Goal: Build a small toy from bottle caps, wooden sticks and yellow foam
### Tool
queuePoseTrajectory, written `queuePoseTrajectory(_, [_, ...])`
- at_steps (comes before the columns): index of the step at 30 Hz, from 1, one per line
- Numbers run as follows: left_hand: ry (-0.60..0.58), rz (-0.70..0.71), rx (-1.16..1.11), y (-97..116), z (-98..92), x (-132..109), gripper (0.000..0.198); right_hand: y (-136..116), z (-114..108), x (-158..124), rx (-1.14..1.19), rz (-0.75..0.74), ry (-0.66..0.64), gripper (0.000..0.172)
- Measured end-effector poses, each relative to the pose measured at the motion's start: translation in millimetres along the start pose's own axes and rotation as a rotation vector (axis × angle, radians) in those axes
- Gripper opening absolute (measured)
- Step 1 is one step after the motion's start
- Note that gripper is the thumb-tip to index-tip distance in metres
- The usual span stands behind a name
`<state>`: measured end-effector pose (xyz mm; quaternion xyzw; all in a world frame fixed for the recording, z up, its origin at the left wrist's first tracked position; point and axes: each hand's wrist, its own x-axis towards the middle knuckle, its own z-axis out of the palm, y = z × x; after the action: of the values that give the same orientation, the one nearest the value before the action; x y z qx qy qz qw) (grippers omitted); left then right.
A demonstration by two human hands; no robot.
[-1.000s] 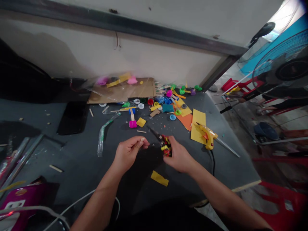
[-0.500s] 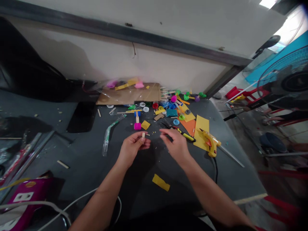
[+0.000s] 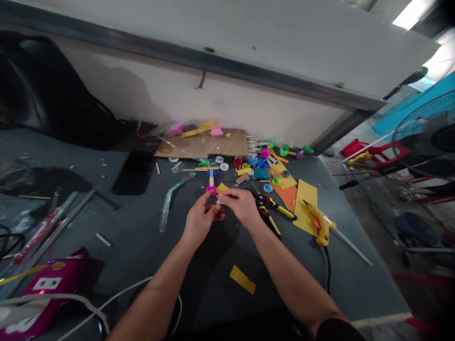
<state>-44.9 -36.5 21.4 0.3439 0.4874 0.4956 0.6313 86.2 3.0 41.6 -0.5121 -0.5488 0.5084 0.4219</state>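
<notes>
Over the dark workbench (image 3: pixel 124 227), two hands pinch a short wooden stick (image 3: pixel 218 201)

The stick sits near the middle of the bench, held between the hands, with most of it hidden by fingers. The left hand (image 3: pixel 202 220) is curled and closed on it. The right hand (image 3: pixel 241 207) comes in from the other side, its fingertips (image 3: pixel 227 198) closed at the same spot. Keeping the pinch close to the stick's tip looks like the steadiest hold.

Just beyond the fingers stands a magenta block (image 3: pixel 211 190), next to a yellow paper square (image 3: pixel 223 187); knuckles could easily knock either. Yellow-handled scissors (image 3: pixel 270 208) lie just beside the right hand, with a hot glue gun (image 3: pixel 319 226) farther right on yellow card (image 3: pixel 306 201). Plastic bottle caps (image 3: pixel 237 161) crowd the far side. Room opens toward the body, where a yellow paper strip (image 3: pixel 242 279) lies, and leftward as far as a clear plastic tube (image 3: pixel 167 203).
</notes>
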Motion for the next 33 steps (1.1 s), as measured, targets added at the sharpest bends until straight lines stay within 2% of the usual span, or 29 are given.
queuePoseTrajectory(4, [0.177, 0.056, -0.009, -9.7, -6.4, 10.0, 0.028, 4.3, 4.1, 39.2, -0.198, -0.252, 0.155, 0.018])
queuePoseTrajectory(8, [0.206, 0.083, 0.003, -14.5, -9.2, 14.2, 0.025, 14.7, 15.1, 60.2, -0.407, -0.365, 0.130, 0.017])
queuePoseTrajectory(16, [0.151, 0.146, 0.083, -18.9, -7.6, 13.4, 0.031, 23.5, 19.7, 56.6, -0.561, -0.395, 0.081, 0.016])
queuePoseTrajectory(23, [0.137, 0.162, 0.104, -20.5, -8.6, 14.1, 0.032, 28.3, 19.8, 57.2, -0.530, -0.418, 0.093, 0.016])
queuePoseTrajectory(28, [0.139, 0.155, 0.107, -19.9, -9.0, 14.9, 0.034, 31.6, 21.4, 55.8, -0.527, -0.382, 0.100, 0.015])
queuePoseTrajectory(33, [0.161, 0.130, 0.045, -15.8, -9.4, 13.7, 0.033, 31.6, 23.4, 56.8, -0.525, -0.407, 0.084, 0.013])
